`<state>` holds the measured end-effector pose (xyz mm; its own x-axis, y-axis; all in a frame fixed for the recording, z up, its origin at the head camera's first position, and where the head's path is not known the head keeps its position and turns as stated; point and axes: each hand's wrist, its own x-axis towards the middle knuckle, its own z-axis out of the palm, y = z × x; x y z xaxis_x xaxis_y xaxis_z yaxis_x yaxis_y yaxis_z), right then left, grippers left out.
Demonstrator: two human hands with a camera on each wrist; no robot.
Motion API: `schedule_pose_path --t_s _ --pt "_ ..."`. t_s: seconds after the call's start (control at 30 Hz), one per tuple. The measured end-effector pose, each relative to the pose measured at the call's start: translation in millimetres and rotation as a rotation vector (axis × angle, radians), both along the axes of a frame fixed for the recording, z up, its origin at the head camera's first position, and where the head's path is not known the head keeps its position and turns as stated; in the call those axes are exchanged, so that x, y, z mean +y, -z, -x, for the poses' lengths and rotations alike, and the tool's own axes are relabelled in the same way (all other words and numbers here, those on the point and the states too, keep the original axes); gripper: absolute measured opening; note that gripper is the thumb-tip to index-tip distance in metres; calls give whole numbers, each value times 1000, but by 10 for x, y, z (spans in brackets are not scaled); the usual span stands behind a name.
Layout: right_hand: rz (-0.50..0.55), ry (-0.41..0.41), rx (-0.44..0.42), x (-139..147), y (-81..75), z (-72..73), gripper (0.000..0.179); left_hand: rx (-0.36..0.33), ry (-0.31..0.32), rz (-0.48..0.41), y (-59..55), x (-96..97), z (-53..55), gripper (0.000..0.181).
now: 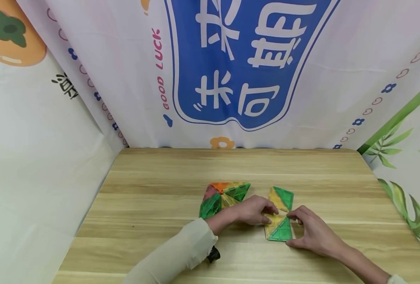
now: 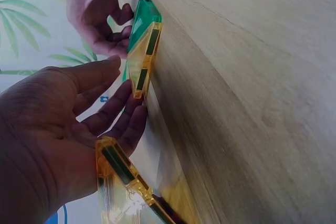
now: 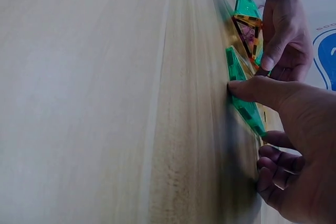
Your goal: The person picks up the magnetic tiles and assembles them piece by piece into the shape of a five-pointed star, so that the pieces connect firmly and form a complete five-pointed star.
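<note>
Translucent triangular magnetic tiles lie on the wooden table. In the head view, a yellow triangular tile (image 1: pixel 272 227) and a green triangular tile (image 1: pixel 282 231) sit side by side, forming a square. My right hand (image 1: pixel 312 232) holds the green tile's outer edge, thumb at one corner and index finger at the other. Relaxed fingertips of my left hand (image 1: pixel 254 210) touch the yellow tile, whose edge shows in the left wrist view (image 2: pixel 147 61); the thumb stands apart from it there. Just beyond is another pair, yellow (image 1: pixel 278 201) and green (image 1: pixel 285 197).
Left of the pairs stands a raised cluster of joined triangular tiles (image 1: pixel 220 197) in red, orange, green and yellow, partly hidden by my left hand. The wooden table (image 1: pixel 153 189) meets a printed cloth backdrop (image 1: pixel 142 118) at its far edge, with more cloth at both sides.
</note>
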<state>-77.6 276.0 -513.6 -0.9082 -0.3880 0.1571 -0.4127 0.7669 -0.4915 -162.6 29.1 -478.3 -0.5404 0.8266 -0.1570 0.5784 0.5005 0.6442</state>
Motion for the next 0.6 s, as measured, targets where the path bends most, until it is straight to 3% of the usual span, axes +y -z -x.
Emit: schedule_pose_path --t_s 0.23,0.6 --pt "52 -40 60 7 45 3 71 -42 -40 -35 20 2 14 29" --pt "138 -101 75 12 113 43 65 -167 -96 -113 38 -24 53 27"
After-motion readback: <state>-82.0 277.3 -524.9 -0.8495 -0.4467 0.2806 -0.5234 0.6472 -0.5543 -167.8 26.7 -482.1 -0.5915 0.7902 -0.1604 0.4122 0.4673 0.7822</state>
